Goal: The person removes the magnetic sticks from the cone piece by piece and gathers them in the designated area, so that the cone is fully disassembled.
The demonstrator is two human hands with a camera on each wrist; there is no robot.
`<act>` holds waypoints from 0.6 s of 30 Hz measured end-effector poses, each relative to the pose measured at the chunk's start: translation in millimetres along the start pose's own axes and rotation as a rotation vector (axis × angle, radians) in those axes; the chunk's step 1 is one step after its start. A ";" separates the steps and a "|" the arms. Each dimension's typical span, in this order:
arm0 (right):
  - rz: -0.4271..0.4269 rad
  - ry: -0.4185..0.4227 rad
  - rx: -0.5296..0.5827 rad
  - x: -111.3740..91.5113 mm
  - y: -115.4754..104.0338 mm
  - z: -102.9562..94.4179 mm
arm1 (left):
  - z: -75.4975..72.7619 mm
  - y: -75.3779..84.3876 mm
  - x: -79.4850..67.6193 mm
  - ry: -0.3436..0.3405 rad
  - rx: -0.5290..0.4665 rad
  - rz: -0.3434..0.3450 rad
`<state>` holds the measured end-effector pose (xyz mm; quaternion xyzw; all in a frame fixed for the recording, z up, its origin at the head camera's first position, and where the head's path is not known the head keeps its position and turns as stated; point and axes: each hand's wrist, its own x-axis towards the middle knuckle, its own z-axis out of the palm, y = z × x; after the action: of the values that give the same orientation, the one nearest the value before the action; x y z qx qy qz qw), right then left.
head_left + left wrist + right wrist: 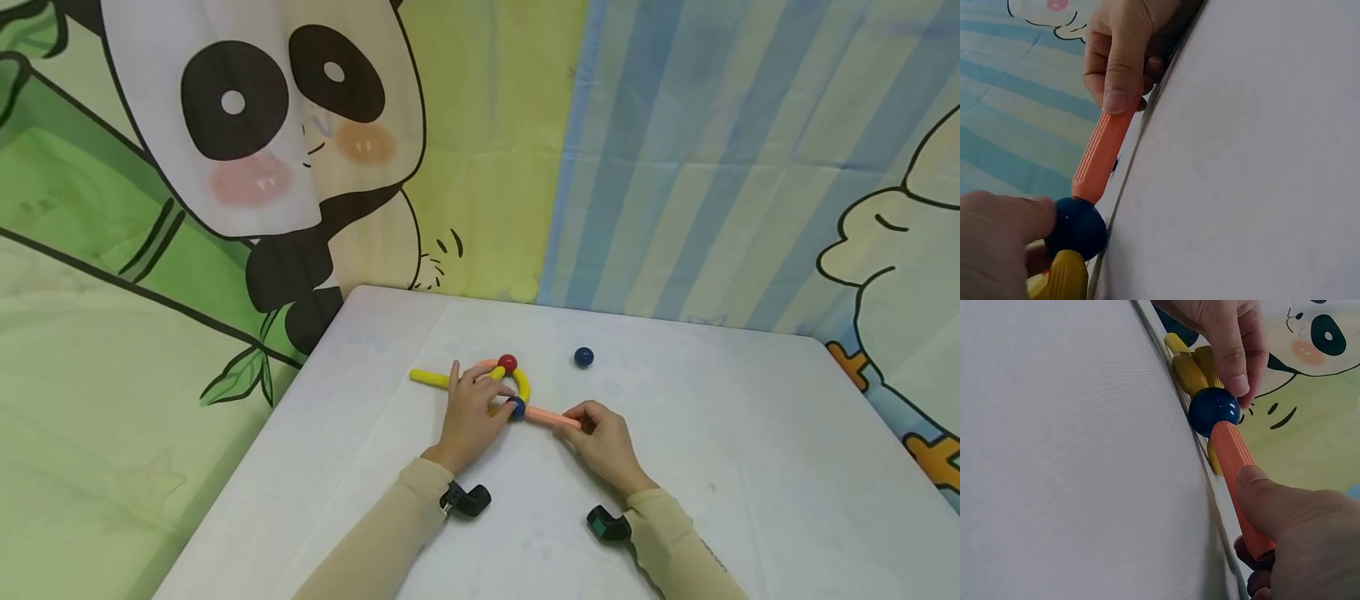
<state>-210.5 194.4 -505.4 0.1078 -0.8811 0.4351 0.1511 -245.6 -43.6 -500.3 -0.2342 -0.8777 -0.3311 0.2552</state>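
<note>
My left hand (472,417) pinches a dark blue ball (517,407) between thumb and fingers, over the middle of the table. My right hand (603,442) grips the outer end of a ribbed orange rod (1232,462), thumb along its side. The rod's other end meets the blue ball. Ribbed yellow pieces (1069,275) also join this ball, next to the left fingers. Behind them a curved yellow rod (523,386) bends up toward a red ball (507,363). A straight yellow rod (429,378) sticks out left of the left hand, which hides part of the assembly.
A second dark blue ball (583,357) lies loose on the white table (720,467), beyond the right hand. Behind the table's far edge hangs a printed cloth (480,167) with a panda and stripes. Each wrist wears a small black camera (468,500).
</note>
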 end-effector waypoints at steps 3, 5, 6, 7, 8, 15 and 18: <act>-0.022 0.011 -0.006 -0.2 0.1 0.2 | 1.6 1.1 -2.7 -0.094 0.045 0.018; -0.030 0.010 -0.008 -0.4 0.5 -0.1 | 1.8 1.4 -3.6 -0.126 0.061 0.015; -0.033 0.005 -0.010 -0.4 0.6 -0.2 | 2.1 1.3 -4.0 -0.133 0.070 0.013; -0.036 -0.001 -0.012 -0.4 0.7 -0.3 | 2.0 1.1 -4.2 -0.135 0.071 0.011; -0.039 -0.009 -0.014 -0.2 0.7 -0.5 | 2.1 0.8 -4.3 -0.134 0.072 0.010; -0.057 -0.065 -0.066 1.5 0.5 -2.8 | 1.6 1.0 -4.1 -0.135 0.056 -0.007; -0.074 -0.079 -0.096 2.4 1.4 -4.9 | 1.7 1.8 -3.6 -0.151 0.055 -0.011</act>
<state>-212.3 199.0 -502.8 0.1501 -0.9016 0.3816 0.1374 -242.3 -42.0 -502.7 -0.2466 -0.9046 -0.2895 0.1927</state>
